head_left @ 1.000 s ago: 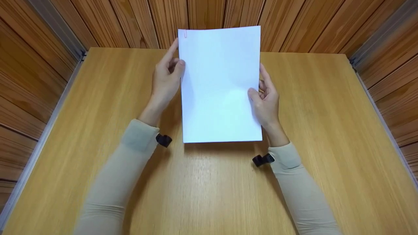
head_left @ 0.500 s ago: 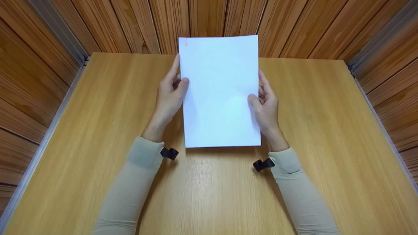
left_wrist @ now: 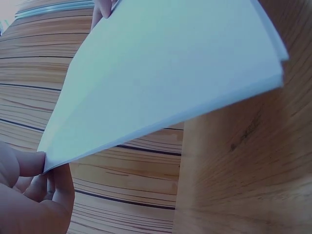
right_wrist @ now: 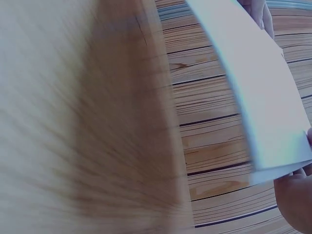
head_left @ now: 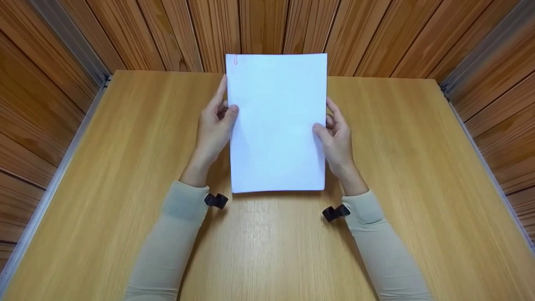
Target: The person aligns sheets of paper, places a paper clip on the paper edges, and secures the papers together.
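Observation:
A stack of white paper sheets (head_left: 276, 125) is held up in front of me, its blank face towards the head camera. A thin pink paper clip (head_left: 235, 59) sits at its top left corner. My left hand (head_left: 212, 129) pinches the left edge, thumb on the front and fingers behind. Lower on the right edge my right hand (head_left: 337, 144) grips likewise, with some fingers hidden by the paper. In the left wrist view the layered sheets (left_wrist: 165, 73) part slightly at one corner. The right wrist view shows the paper's bottom edge slightly curved, above the table.
Beneath the paper lies a light wooden table (head_left: 267, 246), with the stack's shadow on it. A wood-plank wall (head_left: 263, 25) rises behind the table's far edge. Metal strips (head_left: 62, 154) run along the sides. A small black camera (head_left: 216, 201) sits at each sleeve cuff.
The stack has come lower in the head view, nearer to me, and both hands with it. My left thumb sits a little further down the edge. The grip is kept throughout.

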Available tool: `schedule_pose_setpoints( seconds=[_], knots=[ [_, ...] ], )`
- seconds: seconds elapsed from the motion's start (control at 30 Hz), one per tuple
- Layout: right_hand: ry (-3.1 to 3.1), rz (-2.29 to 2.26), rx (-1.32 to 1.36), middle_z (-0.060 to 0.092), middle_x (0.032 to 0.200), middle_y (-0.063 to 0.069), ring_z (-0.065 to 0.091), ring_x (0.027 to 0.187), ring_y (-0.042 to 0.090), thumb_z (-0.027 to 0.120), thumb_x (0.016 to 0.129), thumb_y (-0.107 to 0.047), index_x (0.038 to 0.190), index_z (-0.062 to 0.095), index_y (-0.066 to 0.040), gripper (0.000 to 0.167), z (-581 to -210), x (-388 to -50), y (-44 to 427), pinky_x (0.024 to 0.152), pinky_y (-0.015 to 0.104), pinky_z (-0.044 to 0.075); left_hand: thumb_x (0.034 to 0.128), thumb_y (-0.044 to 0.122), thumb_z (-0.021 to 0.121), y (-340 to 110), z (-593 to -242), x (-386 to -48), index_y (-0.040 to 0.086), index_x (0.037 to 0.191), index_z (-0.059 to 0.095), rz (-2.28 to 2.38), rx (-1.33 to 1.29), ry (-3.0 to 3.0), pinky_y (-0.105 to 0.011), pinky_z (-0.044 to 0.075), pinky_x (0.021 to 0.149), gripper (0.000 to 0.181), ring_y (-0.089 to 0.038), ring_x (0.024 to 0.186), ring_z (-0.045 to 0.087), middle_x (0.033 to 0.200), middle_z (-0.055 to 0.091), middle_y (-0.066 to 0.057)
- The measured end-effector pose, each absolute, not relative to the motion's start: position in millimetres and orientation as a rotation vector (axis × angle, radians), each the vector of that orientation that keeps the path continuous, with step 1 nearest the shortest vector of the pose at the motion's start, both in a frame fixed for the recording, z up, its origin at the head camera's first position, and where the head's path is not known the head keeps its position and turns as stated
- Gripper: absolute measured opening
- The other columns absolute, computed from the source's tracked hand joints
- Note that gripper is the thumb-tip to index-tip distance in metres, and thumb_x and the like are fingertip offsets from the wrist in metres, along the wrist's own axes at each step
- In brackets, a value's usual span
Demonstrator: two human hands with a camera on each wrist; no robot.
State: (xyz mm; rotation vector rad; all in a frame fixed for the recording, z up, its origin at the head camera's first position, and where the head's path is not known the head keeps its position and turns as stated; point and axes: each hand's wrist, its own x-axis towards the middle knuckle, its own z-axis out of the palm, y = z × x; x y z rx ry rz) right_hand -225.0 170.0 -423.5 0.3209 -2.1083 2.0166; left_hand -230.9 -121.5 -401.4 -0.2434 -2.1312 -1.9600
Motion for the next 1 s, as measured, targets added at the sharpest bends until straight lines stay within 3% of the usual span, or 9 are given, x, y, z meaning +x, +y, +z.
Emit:
schedule_pose_setpoints(
  seconds=[0.17, 0.37, 1.0],
  knots=[
    [-2.106, 2.031, 0.342, 0.071, 0.131, 0.020, 0.069, 0.113, 0.025, 0.053, 0.102, 0.008, 0.165, 0.035, -0.007, 0.067, -425.2, -224.4, 170.0, 0.093, 0.032, 0.055, 0.1071, 0.002, 0.058, -121.9, -401.3, -229.8, 0.024, 0.168, 0.029, -1.955, -0.239, -2.144, -0.026, 0.043, 0.074, 0.071, -0.018, 0.090, 0.049, 0.105, 0.062, -0.015],
    [-2.121, 2.009, 0.332, 0.071, 0.131, 0.019, 0.069, 0.113, 0.024, 0.054, 0.103, 0.007, 0.165, 0.033, -0.007, 0.068, -425.4, -223.4, 171.0, 0.093, 0.031, 0.056, 0.1074, 0.003, 0.058, -121.7, -401.7, -230.2, 0.024, 0.167, 0.033, -1.934, -0.270, -2.146, -0.027, 0.045, 0.076, 0.068, -0.018, 0.091, 0.052, 0.103, 0.063, -0.014],
    [-2.052, 2.028, 0.281, 0.064, 0.145, 0.014, 0.063, 0.128, 0.026, 0.047, 0.107, 0.003, 0.167, 0.030, -0.010, 0.065, -424.2, -227.5, 170.2, 0.101, 0.033, 0.052, 0.1091, 0.008, 0.056, -112.0, -417.0, -227.7, 0.028, 0.167, 0.035, -1.964, -0.232, -2.203, -0.029, 0.044, 0.080, 0.064, -0.019, 0.093, 0.052, 0.101, 0.063, -0.014]
  ],
)
